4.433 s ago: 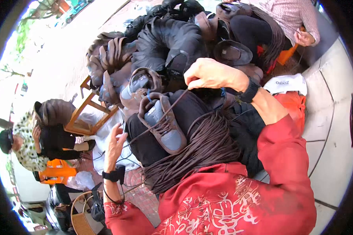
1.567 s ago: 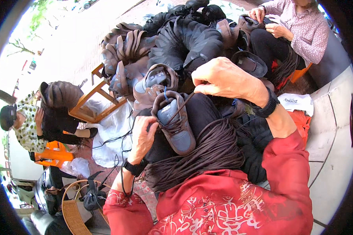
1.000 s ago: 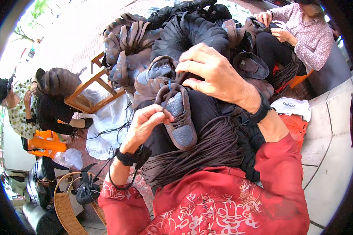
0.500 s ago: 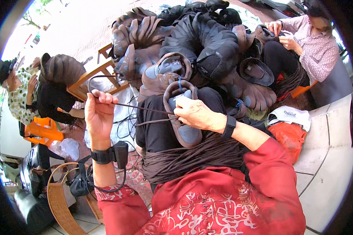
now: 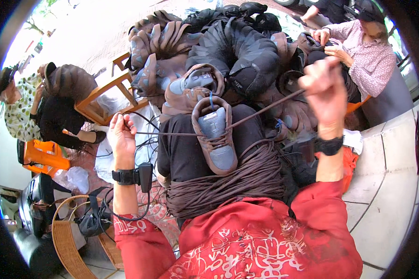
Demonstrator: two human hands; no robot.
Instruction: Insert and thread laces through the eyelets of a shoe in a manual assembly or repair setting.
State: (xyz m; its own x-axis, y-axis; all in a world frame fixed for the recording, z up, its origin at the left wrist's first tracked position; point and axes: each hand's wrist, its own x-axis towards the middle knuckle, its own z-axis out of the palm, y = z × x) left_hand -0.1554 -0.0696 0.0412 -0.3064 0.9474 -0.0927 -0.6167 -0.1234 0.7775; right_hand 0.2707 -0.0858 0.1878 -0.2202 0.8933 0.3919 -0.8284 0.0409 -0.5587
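A brown and grey-blue shoe [image 5: 222,158] rests upright on my lap, toe toward me, with a dark lace threaded partway through it. To the left, my left hand [image 5: 122,137] pinches one stretch of the shoelace [image 5: 167,134]. My right hand [image 5: 325,90], raised to the right and slightly smeared, grips the other stretch, pulled taut up and away from the shoe. Across my thighs lies a thick bundle of brown laces [image 5: 219,190]. A blue tie [image 5: 211,98] shows at the shoe's heel.
Beyond my knees rises a heap of nested brown and black shoes [image 5: 228,44]. Co-workers sit left and right, the right one [image 5: 365,56] handling a shoe. A wooden frame [image 5: 109,95], orange stool [image 5: 44,153] and wicker chair [image 5: 70,242] stand at left. An orange bag [image 5: 351,162] lies at right.
My right hand has left the shoe and swung up and right, drawing its lace out tight. My left hand has dropped slightly, still on its lace.
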